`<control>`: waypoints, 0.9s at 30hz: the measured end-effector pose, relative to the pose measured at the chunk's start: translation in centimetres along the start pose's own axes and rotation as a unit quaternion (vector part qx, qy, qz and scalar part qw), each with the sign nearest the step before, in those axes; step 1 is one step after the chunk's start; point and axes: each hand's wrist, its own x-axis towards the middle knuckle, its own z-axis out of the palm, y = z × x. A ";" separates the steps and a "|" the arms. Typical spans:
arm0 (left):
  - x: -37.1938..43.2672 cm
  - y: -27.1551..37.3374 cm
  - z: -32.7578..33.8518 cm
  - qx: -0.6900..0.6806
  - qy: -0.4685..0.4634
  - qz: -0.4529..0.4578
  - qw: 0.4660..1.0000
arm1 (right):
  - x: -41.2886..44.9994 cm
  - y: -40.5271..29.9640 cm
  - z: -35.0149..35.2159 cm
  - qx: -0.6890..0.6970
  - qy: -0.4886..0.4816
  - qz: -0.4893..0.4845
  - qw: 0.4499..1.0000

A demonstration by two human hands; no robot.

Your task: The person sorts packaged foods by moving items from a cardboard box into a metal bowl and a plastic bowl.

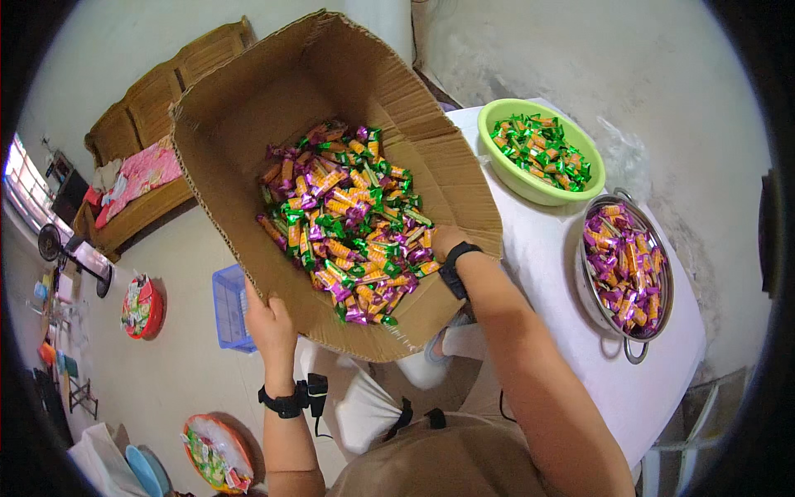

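A cardboard box with its top open tilts in front of me. Inside it lies a heap of wrapped candies, purple and green wrappers mixed together. My left hand grips the box's near left edge, thumb on the inner side. My right hand reaches in over the right side, at the heap's right edge; its fingers are partly hidden, so whether it grips cardboard or candies cannot be told. To the right, a green plastic basin holds green-wrapped candies, and a steel pot with loop handles holds purple-wrapped ones.
Basin and pot stand on a white-covered table against the wall, beside a clear plastic bag. On the floor are a blue plastic crate, a red basin and an orange basin. A wooden bench stands at the back left.
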 end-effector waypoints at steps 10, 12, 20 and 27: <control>0.4 -3.0 0.0 0.028 0.012 0.022 0.999 | -10.9 3.4 -4.0 0.005 0.234 -0.051 0.971; 0.2 -1.7 0.3 0.015 0.011 0.014 1.000 | -18.2 5.9 -6.6 0.043 0.263 0.013 0.964; 0.6 -1.5 0.9 0.126 0.005 -0.022 0.992 | -29.8 15.4 -5.3 -0.033 0.410 0.115 0.904; 0.3 -0.6 -0.4 0.022 0.014 0.017 1.000 | -16.9 5.1 -4.0 0.225 0.247 -0.211 0.919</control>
